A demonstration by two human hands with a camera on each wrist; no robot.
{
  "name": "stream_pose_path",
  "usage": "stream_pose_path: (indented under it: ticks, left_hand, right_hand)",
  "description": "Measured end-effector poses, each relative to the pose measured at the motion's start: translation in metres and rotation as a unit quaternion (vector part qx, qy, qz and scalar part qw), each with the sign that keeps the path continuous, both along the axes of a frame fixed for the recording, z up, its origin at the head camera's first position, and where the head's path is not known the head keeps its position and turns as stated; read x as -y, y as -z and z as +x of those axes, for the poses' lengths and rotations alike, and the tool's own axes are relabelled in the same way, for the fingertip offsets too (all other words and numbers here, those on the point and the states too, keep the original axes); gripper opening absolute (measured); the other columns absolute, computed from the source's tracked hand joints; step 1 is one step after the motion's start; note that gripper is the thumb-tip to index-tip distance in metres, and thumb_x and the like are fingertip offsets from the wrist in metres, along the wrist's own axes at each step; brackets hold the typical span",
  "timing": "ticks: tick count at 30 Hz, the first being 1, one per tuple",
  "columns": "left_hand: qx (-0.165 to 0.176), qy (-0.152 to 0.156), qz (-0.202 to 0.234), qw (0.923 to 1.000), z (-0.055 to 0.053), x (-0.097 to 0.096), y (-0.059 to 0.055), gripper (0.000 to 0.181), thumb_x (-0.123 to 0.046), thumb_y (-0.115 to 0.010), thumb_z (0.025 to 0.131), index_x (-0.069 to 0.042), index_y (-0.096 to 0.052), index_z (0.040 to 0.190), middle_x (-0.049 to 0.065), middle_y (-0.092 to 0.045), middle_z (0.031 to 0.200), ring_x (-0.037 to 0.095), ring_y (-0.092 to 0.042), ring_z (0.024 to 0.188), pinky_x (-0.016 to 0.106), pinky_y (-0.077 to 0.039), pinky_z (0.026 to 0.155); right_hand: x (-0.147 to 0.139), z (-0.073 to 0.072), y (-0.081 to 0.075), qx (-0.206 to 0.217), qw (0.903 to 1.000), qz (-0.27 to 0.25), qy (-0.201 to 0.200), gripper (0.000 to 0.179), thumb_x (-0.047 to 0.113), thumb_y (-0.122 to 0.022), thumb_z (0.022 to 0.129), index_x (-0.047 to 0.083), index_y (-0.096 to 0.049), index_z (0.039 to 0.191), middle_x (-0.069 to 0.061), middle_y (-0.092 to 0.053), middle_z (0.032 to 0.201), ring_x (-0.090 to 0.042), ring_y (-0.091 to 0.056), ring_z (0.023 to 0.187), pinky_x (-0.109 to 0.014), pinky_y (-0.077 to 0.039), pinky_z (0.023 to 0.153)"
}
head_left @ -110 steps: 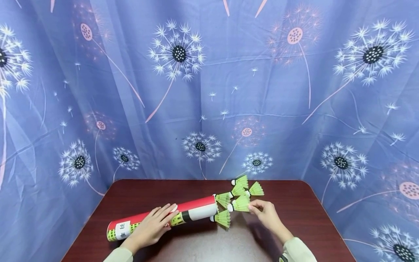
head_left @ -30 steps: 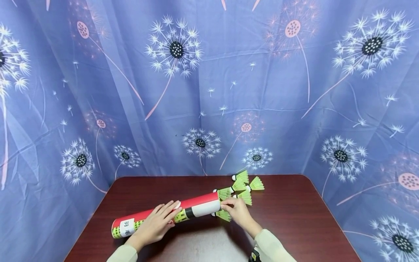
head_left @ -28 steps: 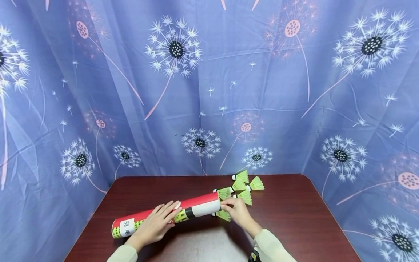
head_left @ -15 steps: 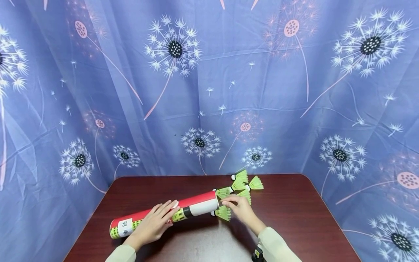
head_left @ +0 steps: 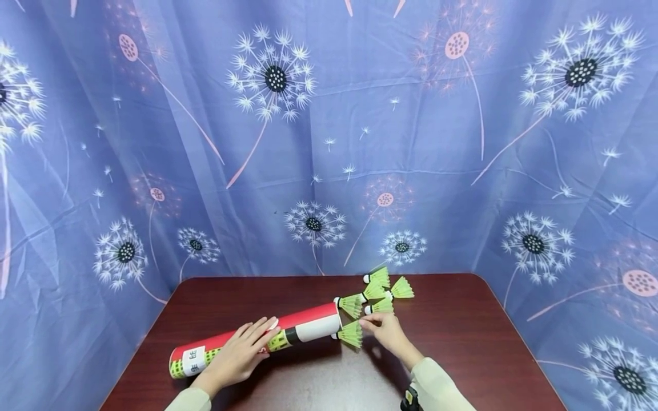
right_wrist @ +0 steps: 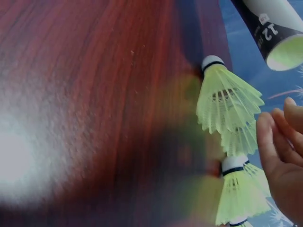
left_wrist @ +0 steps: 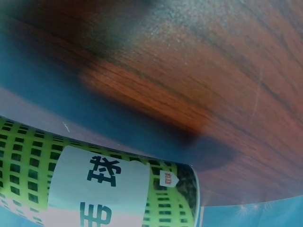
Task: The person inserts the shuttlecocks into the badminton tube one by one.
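Observation:
A long red, white and green shuttlecock tube (head_left: 313,328) lies slanted over the table, its mouth toward the right. My left hand (head_left: 239,354) holds it around the middle, fingers across the top and thumb on the near side. Yellow-green colour shows inside the tube mouth (right_wrist: 288,54) in the right wrist view. Just right of the mouth, my right hand (head_left: 388,333) hovers with fingers loosely bent and nothing between them. Its fingertips are beside the skirt of a yellow-green shuttlecock (head_left: 352,334) lying at the near side of the mouth.
More shuttlecocks lie behind the mouth: one against the tube's far side (head_left: 350,305), another behind the right hand (head_left: 380,306), and several farther back (head_left: 402,287). The dark red table (head_left: 452,337) ends at a blue dandelion-print curtain (head_left: 247,228).
Earlier my right hand pinched a shuttlecock, then brought its fingers to the tube mouth. Now it has drawn back right, without that shuttlecock. My left hand stays on the tube, which has shifted slightly.

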State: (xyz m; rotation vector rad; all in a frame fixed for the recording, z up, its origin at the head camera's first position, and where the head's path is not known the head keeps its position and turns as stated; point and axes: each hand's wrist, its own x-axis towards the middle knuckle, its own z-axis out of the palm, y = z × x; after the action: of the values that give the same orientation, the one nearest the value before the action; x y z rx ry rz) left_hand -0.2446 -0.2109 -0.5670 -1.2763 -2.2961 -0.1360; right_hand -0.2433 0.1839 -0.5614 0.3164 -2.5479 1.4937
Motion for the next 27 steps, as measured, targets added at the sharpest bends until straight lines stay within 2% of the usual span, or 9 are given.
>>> stream_pose_path:
  ticks: [2,4,6,9,13,18,22,27]
  left_hand:
    - [0.002,0.0,-0.001,1.0,0.001,0.001,0.002,0.055,-0.038,-0.047,0.099,-0.013,-0.04,0.148,0.009,-0.037,0.152,0.029,-0.042,0.133,0.047,-0.041,0.098]
    - [0.004,0.0,-0.002,1.0,0.001,0.001,0.003,0.055,-0.038,-0.048,0.099,-0.013,-0.04,0.148,0.008,-0.036,0.153,0.028,-0.041,0.134,0.047,-0.04,0.099]
    - [0.004,0.003,0.0,1.0,0.001,0.001,0.004,0.056,-0.037,-0.051,0.098,-0.013,-0.04,0.147,0.009,-0.036,0.152,0.029,-0.042,0.133,0.048,-0.042,0.098]
    - [0.003,0.003,0.002,1.0,0.001,0.001,0.005,0.057,-0.036,-0.054,0.096,-0.013,-0.041,0.147,0.009,-0.037,0.152,0.029,-0.043,0.132,0.048,-0.042,0.098]
    - [0.002,0.004,0.004,1.0,0.001,0.0,0.006,0.058,-0.035,-0.056,0.095,-0.012,-0.042,0.146,0.009,-0.037,0.152,0.028,-0.042,0.133,0.049,-0.042,0.097]
    - [0.003,0.001,0.002,1.0,0.001,0.001,0.005,0.064,-0.032,-0.062,0.09,-0.012,-0.042,0.146,0.009,-0.037,0.152,0.028,-0.042,0.133,0.047,-0.039,0.099]
    - [0.002,0.001,0.001,1.0,0.0,0.001,0.005,0.065,-0.031,-0.063,0.089,-0.013,-0.04,0.147,0.009,-0.036,0.152,0.028,-0.042,0.134,0.045,-0.035,0.1]
    - [0.002,0.004,0.002,1.0,0.0,0.001,0.005,0.068,-0.029,-0.065,0.087,-0.013,-0.039,0.148,0.009,-0.036,0.152,0.029,-0.043,0.133,0.047,-0.039,0.098]
  right_hand:
    - [0.003,0.002,0.005,0.021,0.9996,-0.007,-0.016,0.019,0.012,-0.071,0.086,-0.006,-0.073,0.093,-0.012,-0.071,0.08,-0.019,-0.067,0.067,-0.022,-0.052,0.062]
    - [0.007,0.005,0.008,0.038,0.9991,-0.011,-0.019,0.019,0.011,-0.072,0.085,-0.006,-0.072,0.092,-0.011,-0.07,0.074,-0.014,-0.064,0.061,-0.022,-0.051,0.057]
    - [0.011,0.007,0.011,0.037,0.9993,-0.001,-0.01,0.017,0.01,-0.073,0.083,-0.005,-0.073,0.089,-0.008,-0.069,0.07,-0.007,-0.06,0.058,-0.022,-0.05,0.057]
    - [0.016,0.01,0.013,0.043,0.9991,0.0,0.007,0.013,0.008,-0.074,0.081,-0.004,-0.073,0.086,-0.005,-0.067,0.063,-0.012,-0.061,0.05,-0.025,-0.051,0.049]
    - [0.017,0.013,0.014,0.037,0.9992,-0.013,0.01,0.009,0.003,-0.073,0.081,-0.005,-0.072,0.083,-0.006,-0.065,0.059,-0.022,-0.062,0.045,-0.027,-0.049,0.04]
    - [0.01,0.012,0.014,0.011,0.9999,-0.005,0.009,0.006,0.003,-0.074,0.08,-0.003,-0.073,0.08,-0.007,-0.068,0.065,-0.015,-0.064,0.052,-0.02,-0.05,0.052]
    - [0.0,0.012,0.012,0.005,1.0,0.001,0.007,0.005,0.005,-0.074,0.081,0.0,-0.074,0.081,-0.006,-0.07,0.068,-0.015,-0.065,0.054,-0.02,-0.051,0.055]
    - [-0.013,0.012,0.008,-0.005,1.0,0.004,-0.002,0.006,0.004,-0.073,0.081,-0.002,-0.075,0.082,-0.009,-0.071,0.072,-0.017,-0.066,0.055,-0.022,-0.053,0.057]
